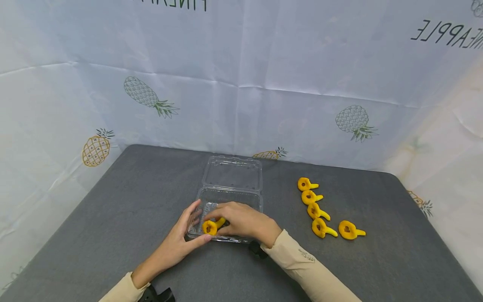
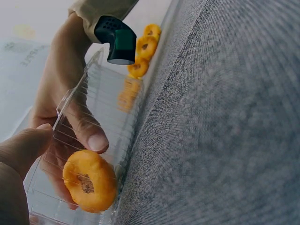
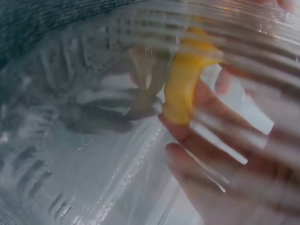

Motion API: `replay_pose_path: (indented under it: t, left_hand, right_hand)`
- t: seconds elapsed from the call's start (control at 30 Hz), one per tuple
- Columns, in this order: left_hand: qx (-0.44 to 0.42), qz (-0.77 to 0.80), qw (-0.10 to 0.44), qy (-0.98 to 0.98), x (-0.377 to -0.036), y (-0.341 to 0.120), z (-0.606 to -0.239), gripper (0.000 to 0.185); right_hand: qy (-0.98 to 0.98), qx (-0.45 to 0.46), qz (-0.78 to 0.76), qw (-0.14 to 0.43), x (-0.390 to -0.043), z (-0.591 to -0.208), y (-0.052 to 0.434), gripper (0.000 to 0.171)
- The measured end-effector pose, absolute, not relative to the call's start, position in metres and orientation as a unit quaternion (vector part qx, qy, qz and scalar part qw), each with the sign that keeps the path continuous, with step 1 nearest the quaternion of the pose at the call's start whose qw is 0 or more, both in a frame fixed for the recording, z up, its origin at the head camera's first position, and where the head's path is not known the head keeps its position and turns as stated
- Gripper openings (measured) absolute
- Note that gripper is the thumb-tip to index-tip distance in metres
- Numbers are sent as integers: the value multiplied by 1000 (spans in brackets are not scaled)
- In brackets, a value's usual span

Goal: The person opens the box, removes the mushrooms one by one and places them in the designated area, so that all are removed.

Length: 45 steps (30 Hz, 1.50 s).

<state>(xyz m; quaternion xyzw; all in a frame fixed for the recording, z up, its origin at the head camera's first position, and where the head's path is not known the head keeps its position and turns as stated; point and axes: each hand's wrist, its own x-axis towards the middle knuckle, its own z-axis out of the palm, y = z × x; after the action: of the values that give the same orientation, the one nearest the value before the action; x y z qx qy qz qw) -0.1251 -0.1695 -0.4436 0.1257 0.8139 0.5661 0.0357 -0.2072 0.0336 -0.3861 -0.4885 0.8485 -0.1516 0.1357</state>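
Note:
A clear plastic clamshell box (image 1: 230, 195) stands open on the table, its lid (image 1: 232, 173) folded back. Inside the tray, my right hand (image 1: 239, 220) pinches a yellow mushroom (image 1: 209, 227) with a round, dark-centred cap and a curved stem. The left wrist view shows this mushroom (image 2: 89, 180) through the clear wall, with a right fingertip just above it; its stem (image 3: 180, 91) lies against my fingers in the right wrist view. My left hand (image 1: 180, 239) rests at the box's near left corner, thumb at the front rim and fingers extended along the left side.
To the right of the box, several more yellow mushrooms (image 1: 314, 211) lie in a slanting row, stems pointing right. Another mushroom (image 1: 350, 230) lies apart, right of the row's near end. The grey table (image 1: 151, 188) meets a pineapple-print curtain (image 1: 241, 117) at its far edge.

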Motion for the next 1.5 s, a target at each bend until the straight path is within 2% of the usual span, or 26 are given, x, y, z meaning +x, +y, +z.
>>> replay_pose_path:
  t: [0.4, 0.73, 1.27, 1.5]
  left_hand:
    - [134, 559, 17, 818, -125, -169, -446, 89]
    - [136, 559, 19, 818, -125, -169, -447, 89]
    - [138, 559, 14, 817, -125, -169, -446, 89]
    - [134, 555, 12, 821, -126, -170, -447, 89]
  right_hand:
    - [860, -458, -160, 160, -207, -384, 40, 36]
    - [833, -471, -213, 198, -209, -384, 39, 38]
    - [830, -467, -220, 213, -210, -386, 36, 24]
    - [834, -440, -252, 217, -210, -386, 40, 38]
